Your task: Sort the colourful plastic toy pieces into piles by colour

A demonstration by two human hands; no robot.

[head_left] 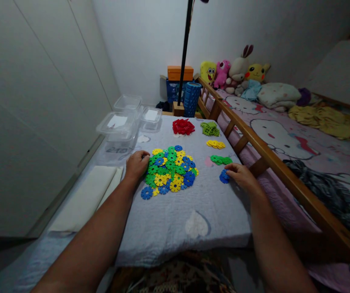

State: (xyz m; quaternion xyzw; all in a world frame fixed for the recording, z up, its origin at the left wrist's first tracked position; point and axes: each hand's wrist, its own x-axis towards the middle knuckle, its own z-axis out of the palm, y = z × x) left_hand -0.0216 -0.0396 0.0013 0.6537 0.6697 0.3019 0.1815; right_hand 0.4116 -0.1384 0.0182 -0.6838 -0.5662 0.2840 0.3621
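Observation:
A mixed pile of blue, green and yellow notched plastic discs (171, 167) lies in the middle of the cloth-covered table. Against the pile's left edge rests my left hand (136, 166), its fingers curled together; what they hold, if anything, is hidden. My right hand (242, 177) pinches at a small group of blue notched discs (224, 176) near the table's right edge. Just behind that group lies a row of green discs (220, 160), and farther back a row of yellow discs (215, 144).
Red pieces (183, 127) and light green pieces (210, 129) sit in heaps at the back. Clear plastic containers (117, 124) stand at back left, with a folded cream cloth (85, 197) nearer. A wooden bed rail (254, 146) runs along the right. A black pole (184, 53) rises behind.

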